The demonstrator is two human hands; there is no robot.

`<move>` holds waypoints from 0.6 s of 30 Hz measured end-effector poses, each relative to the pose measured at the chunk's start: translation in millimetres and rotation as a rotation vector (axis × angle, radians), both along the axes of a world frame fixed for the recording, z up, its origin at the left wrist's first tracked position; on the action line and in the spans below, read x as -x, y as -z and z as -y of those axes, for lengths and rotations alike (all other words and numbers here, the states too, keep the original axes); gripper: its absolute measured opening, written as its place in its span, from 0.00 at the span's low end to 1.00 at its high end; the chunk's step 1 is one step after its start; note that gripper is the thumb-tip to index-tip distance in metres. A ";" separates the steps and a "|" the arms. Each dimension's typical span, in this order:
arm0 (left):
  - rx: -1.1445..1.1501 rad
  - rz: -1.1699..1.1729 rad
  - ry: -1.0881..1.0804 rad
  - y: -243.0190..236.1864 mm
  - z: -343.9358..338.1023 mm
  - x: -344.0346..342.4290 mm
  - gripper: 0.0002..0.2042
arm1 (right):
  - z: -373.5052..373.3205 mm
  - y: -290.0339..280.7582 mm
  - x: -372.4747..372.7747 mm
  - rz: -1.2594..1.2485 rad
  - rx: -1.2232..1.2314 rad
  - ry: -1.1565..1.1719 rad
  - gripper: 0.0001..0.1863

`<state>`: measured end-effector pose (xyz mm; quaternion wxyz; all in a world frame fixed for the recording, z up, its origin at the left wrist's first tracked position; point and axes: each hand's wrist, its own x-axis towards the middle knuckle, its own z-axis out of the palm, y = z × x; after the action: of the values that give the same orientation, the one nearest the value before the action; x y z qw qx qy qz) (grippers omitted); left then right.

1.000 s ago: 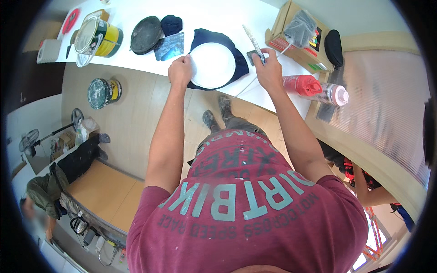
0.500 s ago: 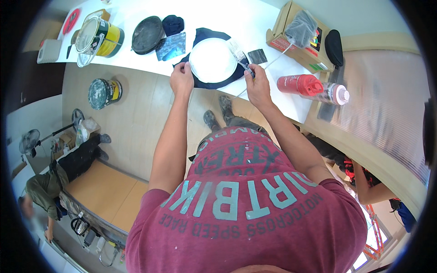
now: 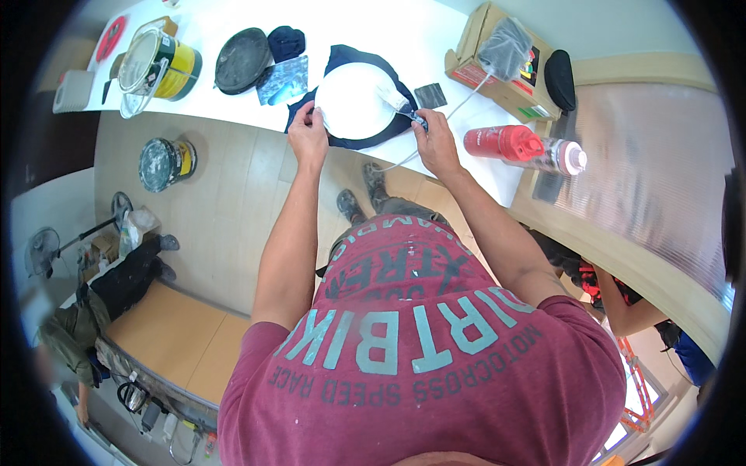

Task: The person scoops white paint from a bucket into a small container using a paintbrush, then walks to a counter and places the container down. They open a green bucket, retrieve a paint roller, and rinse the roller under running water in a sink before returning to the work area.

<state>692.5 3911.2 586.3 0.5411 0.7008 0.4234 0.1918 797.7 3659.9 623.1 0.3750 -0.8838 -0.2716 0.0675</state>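
A round white disc or lid point(image 3: 353, 101) rests on dark navy cloth point(image 3: 346, 56) at the near edge of the white table. My left hand point(image 3: 309, 141) is closed, thumb and fingers pinching its left rim. In my right hand point(image 3: 439, 146), closed, is the dark handle of a flat-headed tool point(image 3: 396, 99). The tool's pale, wide head lies over the disc's right side; whether it is a putty knife or a brush I cannot tell. A small dark square piece point(image 3: 430, 95) lies right of the tool.
Left on the table point(image 3: 225, 109) are a black round lid point(image 3: 242, 60) and a yellow-black bucket point(image 3: 159, 66). At right stand a cardboard box point(image 3: 497, 58) and a red bottle point(image 3: 503, 143). Another bucket point(image 3: 167, 165) is on the floor. A person point(image 3: 116, 287) is at lower left.
The tool's head has moved down and left over the white disc, with my right hand turning slightly. My left fingers have shifted a little along the rim. The whole view has shifted slightly.
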 end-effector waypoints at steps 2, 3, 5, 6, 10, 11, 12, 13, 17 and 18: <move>-0.095 0.015 -0.037 2.9 0.4 -3.8 0.13 | 6.2 1.8 -1.2 -0.001 0.021 0.010 0.16; -0.117 0.038 -0.072 4.4 3.5 -4.2 0.12 | 9.5 2.6 -1.4 -0.012 0.030 0.019 0.15; -0.116 0.039 -0.096 9.6 2.8 -4.2 0.12 | 12.2 3.8 -1.0 -0.025 0.037 0.016 0.15; -0.116 0.039 -0.108 12.1 2.5 -3.9 0.12 | 14.2 4.1 -1.2 -0.024 0.041 0.005 0.15; -0.071 0.043 -0.078 14.6 0.3 -1.8 0.14 | 21.5 9.3 -1.1 0.013 0.085 -0.054 0.15; -0.030 0.049 -0.066 15.3 -2.3 -0.7 0.14 | 22.4 9.4 -0.4 0.022 0.083 -0.067 0.16; 0.011 0.056 -0.056 15.9 -4.6 0.9 0.15 | 23.8 9.1 0.2 0.032 0.080 -0.080 0.16; 0.058 0.078 -0.055 11.6 -3.8 1.0 0.16 | 26.0 9.3 0.5 0.041 0.080 -0.089 0.16; 0.182 0.133 -0.057 -3.9 1.8 4.8 0.18 | 27.3 10.0 -2.2 0.057 0.114 -0.107 0.18; 0.197 0.139 -0.060 -7.4 3.0 7.1 0.19 | 26.9 9.4 -3.5 0.048 0.123 -0.107 0.19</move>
<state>685.4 3908.2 593.7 0.6296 0.6161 0.4223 0.2136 801.2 3633.0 613.7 0.3095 -0.8906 -0.3227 0.0828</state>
